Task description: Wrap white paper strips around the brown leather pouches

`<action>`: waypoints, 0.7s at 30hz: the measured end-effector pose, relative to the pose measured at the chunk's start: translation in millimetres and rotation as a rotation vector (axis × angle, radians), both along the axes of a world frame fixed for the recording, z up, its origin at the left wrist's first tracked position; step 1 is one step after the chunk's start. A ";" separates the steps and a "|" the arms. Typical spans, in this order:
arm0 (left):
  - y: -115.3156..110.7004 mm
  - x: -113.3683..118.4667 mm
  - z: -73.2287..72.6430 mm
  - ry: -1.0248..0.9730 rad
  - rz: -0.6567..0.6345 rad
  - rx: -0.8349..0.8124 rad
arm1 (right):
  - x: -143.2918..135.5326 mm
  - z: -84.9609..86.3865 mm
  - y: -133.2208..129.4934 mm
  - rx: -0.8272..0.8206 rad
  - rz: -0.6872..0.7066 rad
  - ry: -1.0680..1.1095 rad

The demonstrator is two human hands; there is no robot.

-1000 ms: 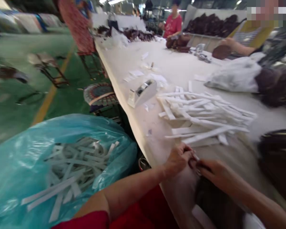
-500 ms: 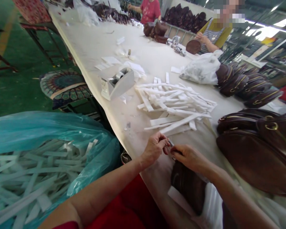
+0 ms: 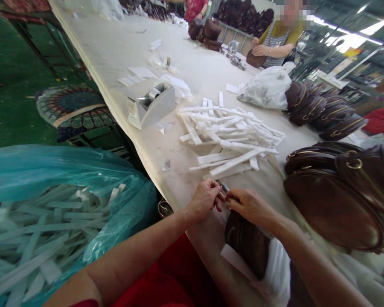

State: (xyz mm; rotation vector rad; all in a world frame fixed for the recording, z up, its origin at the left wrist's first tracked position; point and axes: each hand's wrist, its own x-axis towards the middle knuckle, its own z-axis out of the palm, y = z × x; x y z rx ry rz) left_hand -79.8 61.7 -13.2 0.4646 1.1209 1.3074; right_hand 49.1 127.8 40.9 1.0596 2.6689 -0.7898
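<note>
The right hand [image 3: 251, 205] has its fingers clamped on one slim dark piece [image 3: 223, 186], and the left hand [image 3: 202, 199] curls its fingers just beside it, though whether they grip anything cannot be told. One small brown bag [image 3: 248, 243] lies below the right hand at the near edge of one table [image 3: 105, 47], one white slip [image 3: 236, 259] beside it. Beyond lie one heap of white strips [image 3: 240, 138], too tangled to count, and one tape dispenser [image 3: 153, 107], while one turquoise sack [image 3: 121, 221] holds uncounted pale strips [image 3: 53, 227] to the left.
</note>
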 end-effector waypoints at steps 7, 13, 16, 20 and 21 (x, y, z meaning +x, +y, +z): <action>2.9 0.3 3.8 -0.199 0.043 -0.074 | 0.5 -1.7 -0.4 0.000 -0.012 -0.003; 1.0 -2.0 3.3 -0.367 0.049 -0.068 | 2.3 3.3 0.8 -0.049 -0.027 0.024; -2.4 -4.4 5.4 -0.425 0.066 -0.058 | 5.6 9.2 6.5 -0.199 -0.081 0.056; -5.8 -5.3 8.5 -0.490 0.045 -0.046 | 10.9 16.7 13.0 -0.400 -0.137 0.076; -6.3 -5.3 9.0 -0.503 0.040 -0.038 | 11.9 18.7 13.0 -0.416 -0.138 0.065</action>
